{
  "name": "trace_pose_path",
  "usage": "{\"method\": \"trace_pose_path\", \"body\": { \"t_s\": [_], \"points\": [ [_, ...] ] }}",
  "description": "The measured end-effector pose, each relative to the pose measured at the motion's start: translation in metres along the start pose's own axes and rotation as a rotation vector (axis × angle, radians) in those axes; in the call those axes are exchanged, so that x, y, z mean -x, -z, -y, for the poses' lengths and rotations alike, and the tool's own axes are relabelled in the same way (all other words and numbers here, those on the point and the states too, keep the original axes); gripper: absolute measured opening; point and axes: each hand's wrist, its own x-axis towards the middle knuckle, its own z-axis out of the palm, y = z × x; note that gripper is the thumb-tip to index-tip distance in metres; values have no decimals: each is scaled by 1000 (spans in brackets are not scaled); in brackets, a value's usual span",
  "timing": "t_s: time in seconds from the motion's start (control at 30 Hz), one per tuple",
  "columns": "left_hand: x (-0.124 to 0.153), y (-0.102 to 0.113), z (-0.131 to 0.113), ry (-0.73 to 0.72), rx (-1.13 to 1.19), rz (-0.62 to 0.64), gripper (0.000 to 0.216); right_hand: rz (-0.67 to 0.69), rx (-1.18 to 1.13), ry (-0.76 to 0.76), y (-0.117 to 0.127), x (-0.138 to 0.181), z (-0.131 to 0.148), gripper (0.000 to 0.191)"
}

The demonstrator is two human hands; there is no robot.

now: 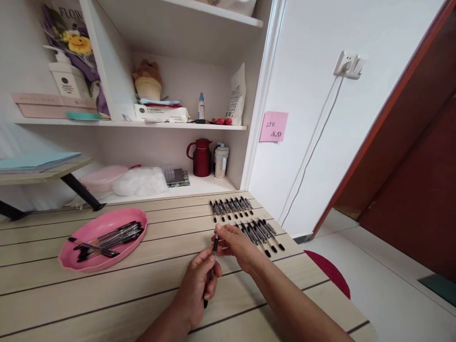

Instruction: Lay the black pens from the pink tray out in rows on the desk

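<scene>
My left hand grips a black pen by its lower barrel, holding it upright over the wooden table. My right hand pinches the pen's top end with its fingertips. Just beyond my right hand, several black pens lie side by side in a near row and a far row. At the left, a pink oval tray holds several loose black pens.
White shelves behind the table carry a red kettle, a cup, a plastic bag and bottles. A pink sticky note hangs on the wall. The table's right edge drops to the floor by a red mat.
</scene>
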Motion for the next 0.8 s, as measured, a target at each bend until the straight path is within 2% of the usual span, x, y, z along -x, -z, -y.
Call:
{"method": "trace_pose_path", "body": {
  "t_s": [0.07,0.2,0.33,0.47,0.57,0.67,0.8],
  "points": [
    [0,0,0,7,0,1,27,-23,40,-13,0,0,0,37],
    [0,1,0,2,11,1,27,35,-35,1,1,0,0,37],
    [0,1,1,1,11,-3,23,-10,12,-35,1,0,0,37],
    [-1,1,2,-10,12,-1,23,46,-26,-11,2,0,0,37],
    [-1,1,2,-9,15,1,25,35,-39,-24,3,0,-2,36],
    [-1,1,2,3,14,0,26,16,-32,11,2,-3,-4,34],
    [-2,1,1,6,0,5,28,36,-174,77,0,-8,-1,33]
  ]
}}
